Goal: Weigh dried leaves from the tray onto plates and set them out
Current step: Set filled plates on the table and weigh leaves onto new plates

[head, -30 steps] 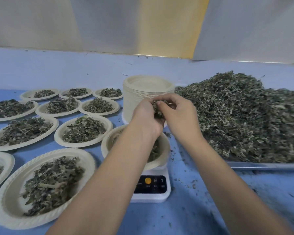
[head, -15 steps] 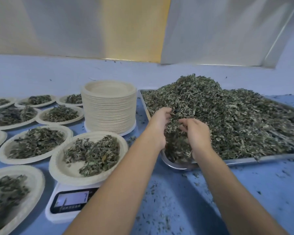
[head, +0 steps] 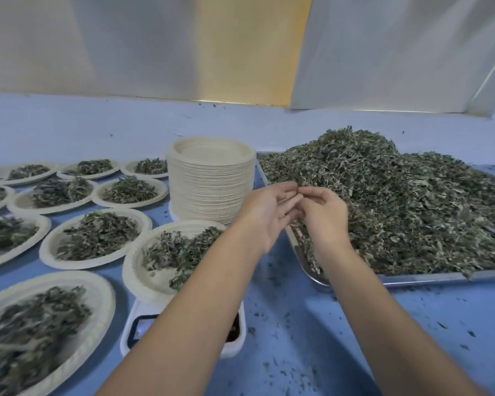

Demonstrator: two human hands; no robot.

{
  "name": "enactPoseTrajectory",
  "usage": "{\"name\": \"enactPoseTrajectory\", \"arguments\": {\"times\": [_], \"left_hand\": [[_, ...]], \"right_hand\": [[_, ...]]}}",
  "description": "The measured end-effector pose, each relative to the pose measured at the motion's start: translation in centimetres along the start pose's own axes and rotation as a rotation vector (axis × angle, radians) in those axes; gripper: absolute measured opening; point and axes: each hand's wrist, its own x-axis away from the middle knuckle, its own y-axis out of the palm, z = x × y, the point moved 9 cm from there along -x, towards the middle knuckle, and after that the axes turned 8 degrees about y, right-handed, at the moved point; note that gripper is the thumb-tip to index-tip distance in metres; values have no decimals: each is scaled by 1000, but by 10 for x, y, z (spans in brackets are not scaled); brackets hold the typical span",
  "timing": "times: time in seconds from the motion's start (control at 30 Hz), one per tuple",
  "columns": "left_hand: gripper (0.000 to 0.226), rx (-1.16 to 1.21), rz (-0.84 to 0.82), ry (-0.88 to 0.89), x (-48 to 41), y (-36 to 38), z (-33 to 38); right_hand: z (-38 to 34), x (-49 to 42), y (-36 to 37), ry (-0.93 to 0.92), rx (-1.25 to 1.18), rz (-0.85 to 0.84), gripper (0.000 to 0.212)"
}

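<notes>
the surface (head: 383,324) is blue with dark green flecks. the plates (head: 212,190) are cream with ribbed rims, the dried leaves (head: 397,201) mottled grey-green, the tray (head: 440,277) silver, the scale (head: 232,350) white with a black panel.

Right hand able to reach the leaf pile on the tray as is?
Probably yes. The right hand hovers over the near-left corner of the tray, right beside the dried leaves, with nothing between them.

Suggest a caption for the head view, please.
Left hand and right hand meet at the tray edge, beside the plate on the scale.
</notes>
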Motion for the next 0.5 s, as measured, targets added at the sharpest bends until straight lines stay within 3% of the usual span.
{"name": "enactPoseTrajectory", "arguments": {"times": [0.17, 0.33, 0.5], "left_hand": [[32, -54, 66, 90, 20, -47, 35], [30, -221, 149, 190, 41, -106, 73], [32, -351, 370, 355, 60, -169, 101]], "right_hand": [[-9, 20, 51, -2, -98, -144, 26], [-6, 37, 88, -40, -29, -245, 27], [9, 41, 96, -48, 58, -258, 31]]}}
